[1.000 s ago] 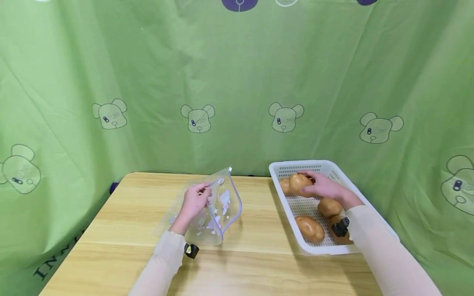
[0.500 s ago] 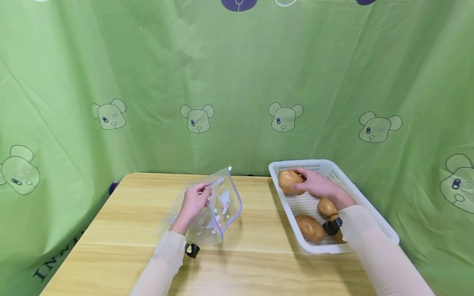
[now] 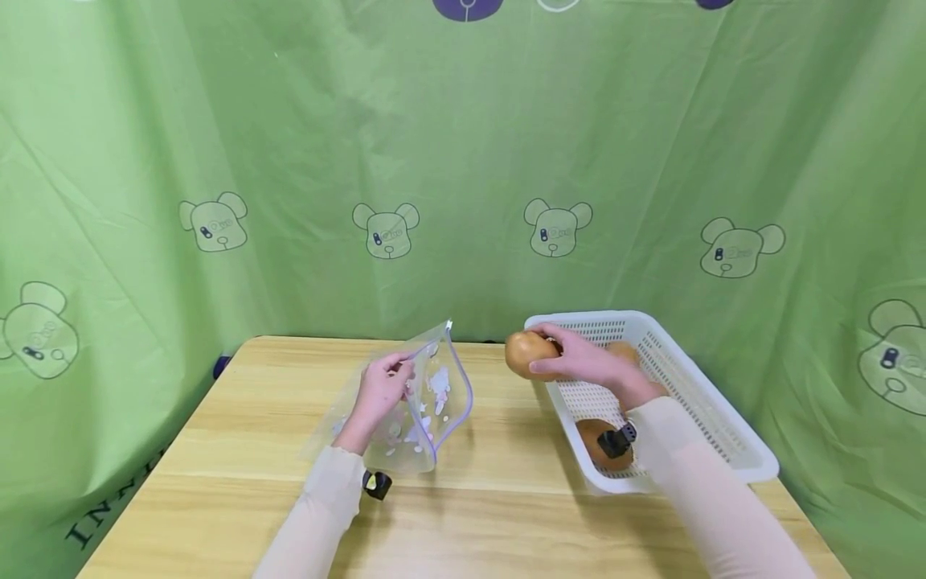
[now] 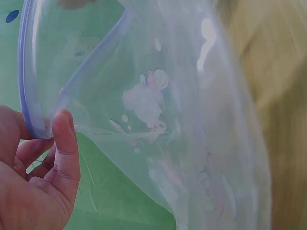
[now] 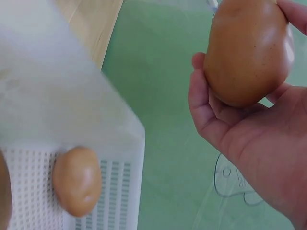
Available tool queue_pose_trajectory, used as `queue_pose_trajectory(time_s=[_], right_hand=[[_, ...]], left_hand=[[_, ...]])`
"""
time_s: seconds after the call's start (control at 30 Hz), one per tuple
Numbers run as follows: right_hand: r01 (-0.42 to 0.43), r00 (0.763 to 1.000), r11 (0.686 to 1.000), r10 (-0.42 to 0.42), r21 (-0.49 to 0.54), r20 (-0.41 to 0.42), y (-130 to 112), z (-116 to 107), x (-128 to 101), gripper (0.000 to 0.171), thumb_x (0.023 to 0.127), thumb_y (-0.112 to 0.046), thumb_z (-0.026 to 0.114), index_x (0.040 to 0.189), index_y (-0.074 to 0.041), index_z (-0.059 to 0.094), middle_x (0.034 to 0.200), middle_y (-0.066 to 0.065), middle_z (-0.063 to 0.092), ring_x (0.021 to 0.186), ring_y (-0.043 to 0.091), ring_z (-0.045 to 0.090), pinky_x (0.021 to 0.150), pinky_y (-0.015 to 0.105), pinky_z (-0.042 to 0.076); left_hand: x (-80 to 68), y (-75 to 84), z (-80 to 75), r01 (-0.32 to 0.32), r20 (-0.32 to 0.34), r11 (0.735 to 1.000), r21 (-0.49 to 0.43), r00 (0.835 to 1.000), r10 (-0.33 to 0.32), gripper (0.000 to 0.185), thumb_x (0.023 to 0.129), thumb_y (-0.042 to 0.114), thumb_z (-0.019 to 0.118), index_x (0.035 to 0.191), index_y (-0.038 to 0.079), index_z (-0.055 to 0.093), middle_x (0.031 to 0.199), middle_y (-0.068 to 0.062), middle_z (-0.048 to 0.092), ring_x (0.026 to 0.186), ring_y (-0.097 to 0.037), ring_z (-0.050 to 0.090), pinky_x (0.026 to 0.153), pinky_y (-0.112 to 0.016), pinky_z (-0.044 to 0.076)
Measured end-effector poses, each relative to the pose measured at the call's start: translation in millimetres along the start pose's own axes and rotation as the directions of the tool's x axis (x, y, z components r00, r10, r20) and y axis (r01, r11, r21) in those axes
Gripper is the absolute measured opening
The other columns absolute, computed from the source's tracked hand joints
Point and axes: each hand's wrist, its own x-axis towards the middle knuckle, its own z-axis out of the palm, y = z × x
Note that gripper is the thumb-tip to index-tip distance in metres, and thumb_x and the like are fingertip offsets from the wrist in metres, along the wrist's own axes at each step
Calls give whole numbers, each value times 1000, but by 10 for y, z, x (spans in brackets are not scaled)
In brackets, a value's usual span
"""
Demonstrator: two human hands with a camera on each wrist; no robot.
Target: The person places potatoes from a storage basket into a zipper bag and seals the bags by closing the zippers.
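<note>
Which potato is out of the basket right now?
The potato gripped in the right hand, held above the table just left of the white basket. The other visible potatoes, one at the far end and one near the front, lie inside it.

My right forearm covers part of one potato [image 3: 603, 445] in the basket [image 3: 731, 450]. Basket wall [image 5: 62, 115] blurred in right wrist view. Bag [image 4: 158, 120] runs off the left wrist frame; its print is too hazy to read.
</note>
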Motion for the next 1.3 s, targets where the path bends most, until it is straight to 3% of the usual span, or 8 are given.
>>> queue_pose_trajectory(time_s=[0.13,0.4,0.7,0.97,1.3], right_hand=[[37,999,999,-37,28,18,-87,97,68,58,84,-23,71,132,-6,45,114,15,55,99,26,54,81,38,49],[65,997,998,-65,3,41,-232,300,200,59,84,-24,72,134,-8,45,120,12,55,102,24,55,86,39,48],[107,988,986,-120,126,95,-318,572,330,69,79,-24,77,138,-10,45,124,11,54,102,24,56,85,37,50],[155,984,988,-154,-11,93,-337,741,377,74,76,-28,80,139,-8,46,135,11,49,107,21,55,91,36,47],[188,981,971,-179,-148,71,-338,857,396,75,75,-30,80,135,-1,47,124,12,58,103,20,58,88,34,49]], left_hand=[[-1,27,6,11,3,1000,-2,1000,-11,26,93,10,56,116,0,65,79,-11,61,54,-13,57,51,-27,56],[9,73,22,11,8,1000,2,1000,-11,27,93,10,55,116,0,65,80,-12,61,55,-13,58,52,-28,56],[19,80,62,-12,16,1000,1,1000,11,26,93,8,55,115,0,65,79,-11,61,54,-13,57,50,-27,56],[10,124,106,3,44,1000,-16,999,-2,26,93,8,55,116,0,64,81,-13,60,55,-14,58,51,-28,56],[-21,237,107,23,50,999,-25,999,-21,26,94,6,52,115,-3,64,81,-14,60,56,-13,58,54,-28,57]])
